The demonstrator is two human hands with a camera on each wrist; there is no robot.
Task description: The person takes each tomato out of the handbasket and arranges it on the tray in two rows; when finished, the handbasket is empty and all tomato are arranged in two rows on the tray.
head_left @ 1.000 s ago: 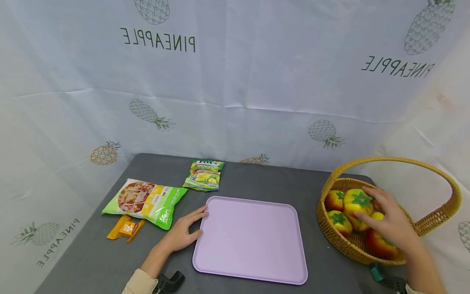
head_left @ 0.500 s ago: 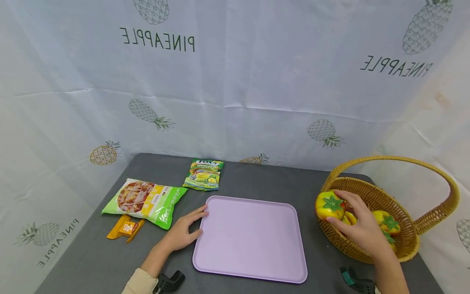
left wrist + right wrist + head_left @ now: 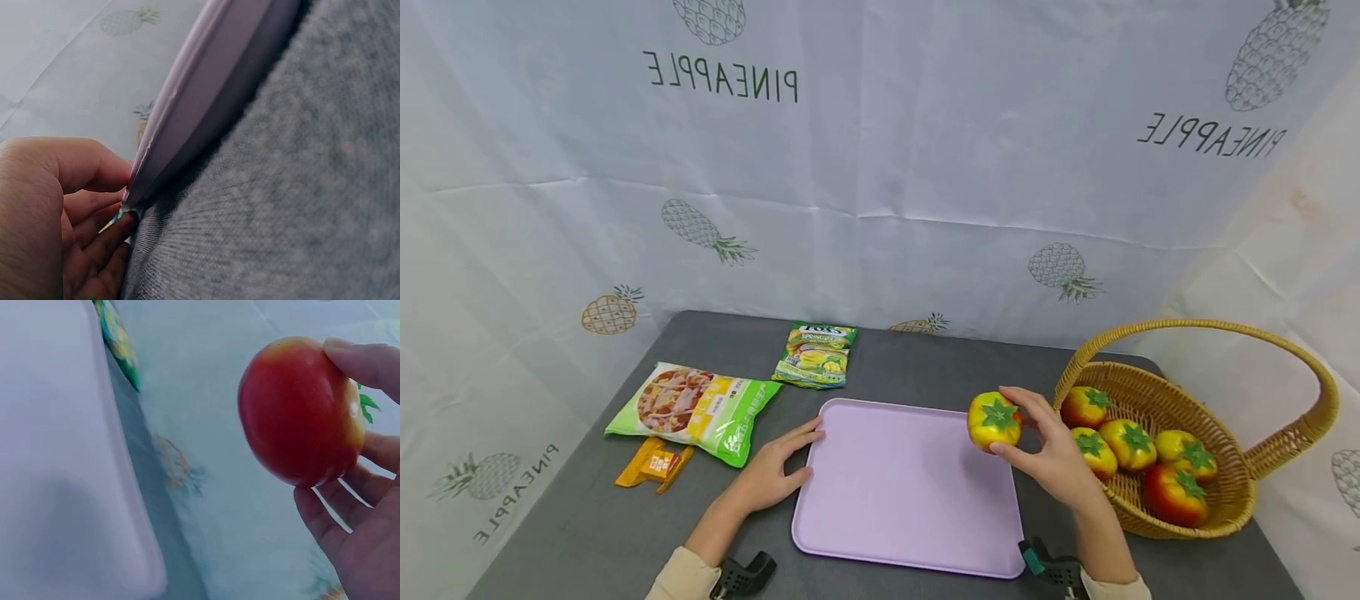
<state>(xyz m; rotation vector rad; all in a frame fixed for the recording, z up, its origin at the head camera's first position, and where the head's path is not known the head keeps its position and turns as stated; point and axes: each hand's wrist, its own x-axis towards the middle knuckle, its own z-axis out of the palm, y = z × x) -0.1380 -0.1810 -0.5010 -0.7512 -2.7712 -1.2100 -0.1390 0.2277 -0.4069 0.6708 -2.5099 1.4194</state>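
Note:
A yellow-and-red persimmon [image 3: 994, 421] with a green leafy top is pinched between the thumb and fingers of my right hand [image 3: 1052, 454]. It hangs above the right rear part of the lilac tray [image 3: 902, 492]. The right wrist view shows the red underside of this persimmon [image 3: 297, 415], with the fingertips around its side. My left hand [image 3: 771, 475] rests on the table at the tray's left edge, thumb and fingertips spread and touching the rim. In the left wrist view the tray's rim [image 3: 187, 106] stands close against the left thumb.
A wicker basket [image 3: 1232, 521] with a tall handle stands at the right, holding several persimmons [image 3: 1176, 493]. At the left lie a green-and-white food bag [image 3: 700, 408] and a small orange packet [image 3: 655, 465]. A green candy bag [image 3: 816, 357] lies behind the tray.
My right hand has taken a persimmon out of the basket and carried it left, over the tray. The left hand stays at the tray's edge.

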